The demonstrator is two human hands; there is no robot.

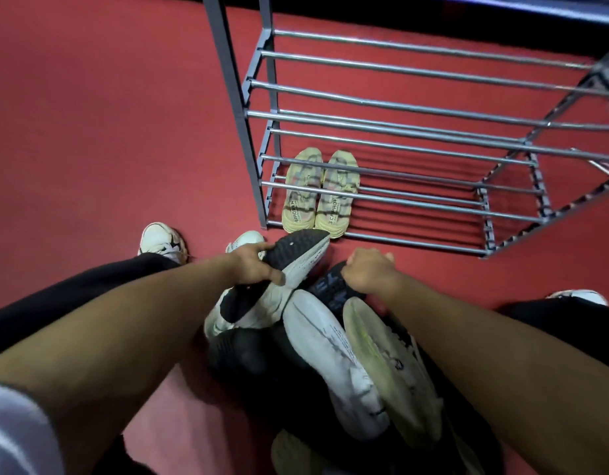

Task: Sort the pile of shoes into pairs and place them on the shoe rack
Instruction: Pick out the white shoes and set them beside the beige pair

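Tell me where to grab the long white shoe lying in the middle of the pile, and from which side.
Take the white shoe around its narrow midsection, coming down from above. It lies on its side on top of the pile, long flank exposed, with the green-soled shoe pressed against its right. The right hand is nearest, though it appears to be gripping a black shoe.

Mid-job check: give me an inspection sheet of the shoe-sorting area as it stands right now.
Surface: red carpet floor, bare around the rack.
Job's things: grey metal shoe rack; one yellow pair side by side on its bottom tier, upper tiers bare; mixed shoe pile of white, black and yellow-green shoes between the legs.
Clutter: nothing seen.
Hands: left hand grips a black-soled white shoe, sole up; right hand closed on a black shoe in the pile.
Cables: nothing seen.
Surroundings: dark strip behind the rack; the person's white sneaker on the floor at left.
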